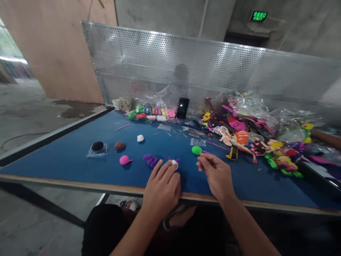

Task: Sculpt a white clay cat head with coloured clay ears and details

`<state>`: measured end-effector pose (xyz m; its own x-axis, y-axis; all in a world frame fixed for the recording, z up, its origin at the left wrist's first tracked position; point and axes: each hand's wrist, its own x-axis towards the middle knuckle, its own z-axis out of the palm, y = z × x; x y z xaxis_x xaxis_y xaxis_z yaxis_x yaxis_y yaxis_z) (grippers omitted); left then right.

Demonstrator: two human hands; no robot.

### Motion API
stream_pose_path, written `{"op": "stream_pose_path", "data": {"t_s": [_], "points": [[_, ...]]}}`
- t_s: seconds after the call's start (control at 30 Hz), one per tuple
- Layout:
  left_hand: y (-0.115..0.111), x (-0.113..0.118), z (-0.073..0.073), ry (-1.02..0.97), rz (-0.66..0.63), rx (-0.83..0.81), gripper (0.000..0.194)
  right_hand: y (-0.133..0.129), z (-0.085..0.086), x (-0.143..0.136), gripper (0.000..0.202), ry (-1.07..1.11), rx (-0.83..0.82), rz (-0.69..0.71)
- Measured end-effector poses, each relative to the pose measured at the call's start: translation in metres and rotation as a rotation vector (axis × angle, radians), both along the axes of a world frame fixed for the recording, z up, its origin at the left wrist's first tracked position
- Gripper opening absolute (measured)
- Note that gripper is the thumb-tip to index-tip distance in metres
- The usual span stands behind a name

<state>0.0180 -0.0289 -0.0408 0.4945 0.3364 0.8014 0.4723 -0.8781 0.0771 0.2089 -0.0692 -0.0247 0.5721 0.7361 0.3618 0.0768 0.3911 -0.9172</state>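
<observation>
My left hand [163,186] is palm down near the table's front edge. Its bent fingers hold a small white and purple clay piece [174,163] against the table and partly cover it. Two purple points stick out from behind the white part. Just left of those fingers sits a twisted purple clay lump [150,161]. My right hand [215,173] is raised slightly, thumb and fingertips pinched together; anything between them is too small to make out. A green clay lump [196,150] with a thin purple stick lies just beyond it.
On the blue table [80,156] are pink clay [125,160], brown clay [119,145], white clay [140,138] and black clay [97,146] on plastic. A phone [182,108] leans on the perforated metal panel [149,60]. Colourful clay figures [242,137] crowd the right, where another person's arm [326,138] reaches in.
</observation>
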Motion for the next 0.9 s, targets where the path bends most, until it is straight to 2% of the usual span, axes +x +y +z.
{"op": "stream_pose_path", "data": {"t_s": [0.17,0.37,0.57,0.9], "points": [[0.001,0.0,-0.003,-0.011,-0.029,0.015,0.01,-0.003,0.008,-0.006,0.015,-0.1,-0.031,-0.034],[0.001,-0.001,-0.001,-0.02,-0.046,-0.001,0.01,0.001,0.014,-0.02,0.029,-0.203,-0.03,-0.012],[0.002,-0.001,-0.002,-0.034,-0.055,-0.003,0.011,0.008,0.015,-0.027,0.006,-0.308,-0.035,-0.017],[-0.001,-0.001,-0.002,-0.06,-0.028,0.013,0.012,0.007,0.011,-0.031,0.011,-0.409,-0.1,-0.013]]}}
